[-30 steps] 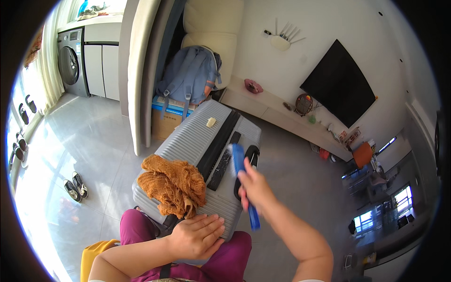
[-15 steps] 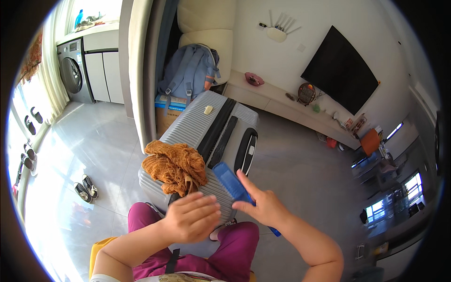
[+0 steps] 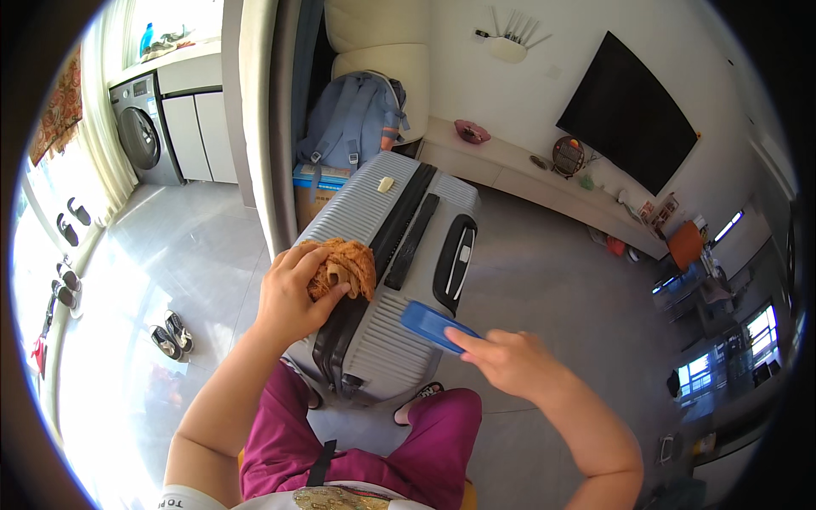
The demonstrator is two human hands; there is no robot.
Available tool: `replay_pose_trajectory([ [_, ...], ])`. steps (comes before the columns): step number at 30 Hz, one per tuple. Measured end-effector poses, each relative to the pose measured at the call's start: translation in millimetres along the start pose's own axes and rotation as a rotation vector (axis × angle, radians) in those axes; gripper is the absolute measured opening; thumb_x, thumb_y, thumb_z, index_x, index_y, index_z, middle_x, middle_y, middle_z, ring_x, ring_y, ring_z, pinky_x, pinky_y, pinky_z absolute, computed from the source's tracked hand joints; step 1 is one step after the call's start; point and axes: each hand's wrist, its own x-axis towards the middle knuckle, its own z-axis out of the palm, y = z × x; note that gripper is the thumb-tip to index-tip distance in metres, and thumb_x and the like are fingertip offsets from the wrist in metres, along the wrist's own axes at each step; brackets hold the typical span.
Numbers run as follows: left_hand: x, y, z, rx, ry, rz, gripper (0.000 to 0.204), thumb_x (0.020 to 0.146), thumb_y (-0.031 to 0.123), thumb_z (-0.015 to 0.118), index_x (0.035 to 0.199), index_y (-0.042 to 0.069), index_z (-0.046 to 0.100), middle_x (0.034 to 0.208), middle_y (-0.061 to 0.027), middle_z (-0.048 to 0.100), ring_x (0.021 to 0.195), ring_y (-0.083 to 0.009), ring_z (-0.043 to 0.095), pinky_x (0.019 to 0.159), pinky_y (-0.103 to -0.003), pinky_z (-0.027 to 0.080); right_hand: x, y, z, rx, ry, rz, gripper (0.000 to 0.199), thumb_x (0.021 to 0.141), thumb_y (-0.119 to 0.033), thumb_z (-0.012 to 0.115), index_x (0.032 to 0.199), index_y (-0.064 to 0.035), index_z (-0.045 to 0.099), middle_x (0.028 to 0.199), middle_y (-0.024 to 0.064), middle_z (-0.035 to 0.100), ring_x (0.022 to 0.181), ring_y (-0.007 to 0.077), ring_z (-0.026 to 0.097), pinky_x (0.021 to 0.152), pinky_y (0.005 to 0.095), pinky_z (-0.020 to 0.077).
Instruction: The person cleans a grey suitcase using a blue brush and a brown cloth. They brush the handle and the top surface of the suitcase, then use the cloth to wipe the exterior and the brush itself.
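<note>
A grey ribbed suitcase point(image 3: 387, 344) lies in front of my knees, with a black zip band and a black handle on it. On its near left part sits a bunched orange-brown cloth point(image 3: 350, 262) of loose, crinkled weave. My left hand point(image 3: 291, 289) grips this cloth from the left, fingers curled over its top and thumb along its near side. My right hand point(image 3: 510, 361) is closed round the handle of a blue brush point(image 3: 427, 325), which is over the suitcase's right side, apart from the cloth. The brush's bristles are hard to make out now.
A blue-grey backpack point(image 3: 353, 119) rests on boxes behind the suitcase. To the left are a curtain point(image 3: 259, 110), a washing machine point(image 3: 140, 127) and dark shoes point(image 3: 172, 336) on the floor. A long low cabinet point(image 3: 510, 174) runs along the wall under a television point(image 3: 629, 110).
My left hand has moved up and forward onto the cloth and taken hold of it; the cloth is more bunched together. The brush has turned flatter and shifted slightly right.
</note>
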Motion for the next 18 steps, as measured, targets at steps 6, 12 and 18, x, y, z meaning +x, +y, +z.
replay_pose_trajectory([
  [6, 7.7, 7.6, 14.2, 0.162, -0.007, -0.13, 0.042, 0.081, 0.03, 0.072, 0.111, 0.003, 0.06, 0.099, -0.0135, 0.065, 0.091, -0.0342, 0.064, 0.075, -0.043, 0.052, 44.7, -16.3, 18.5, 0.004, 0.058, -0.067, 0.04, 0.089, -0.028, 0.065, 0.129, -0.0273, 0.061, 0.062, 0.0082, 0.054, 0.048, 0.0292, 0.055, 0.047, 0.0408, 0.0471],
  [12, 7.3, -10.1, 22.9, 0.187, 0.077, -0.03, 0.041, 0.082, 0.032, 0.071, 0.11, 0.004, 0.059, 0.093, -0.0115, 0.065, 0.084, -0.0321, 0.065, 0.068, -0.041, 0.052, -2.6, 9.6, 6.5, 0.039, -0.061, 0.0, 0.038, 0.091, -0.031, 0.062, 0.128, -0.0256, 0.061, 0.063, 0.0085, 0.055, 0.05, 0.0289, 0.06, 0.047, 0.0411, 0.0495],
  [18, 6.9, 7.3, 29.5, 0.183, 0.016, -0.087, 0.042, 0.082, 0.029, 0.072, 0.111, 0.002, 0.06, 0.101, -0.0162, 0.067, 0.088, -0.0358, 0.065, 0.074, -0.043, 0.053, 43.1, -18.3, 30.7, -0.051, 0.067, -0.091, 0.04, 0.089, -0.03, 0.065, 0.128, -0.0281, 0.062, 0.061, 0.0047, 0.048, 0.044, 0.0251, 0.052, 0.043, 0.0381, 0.0468],
])
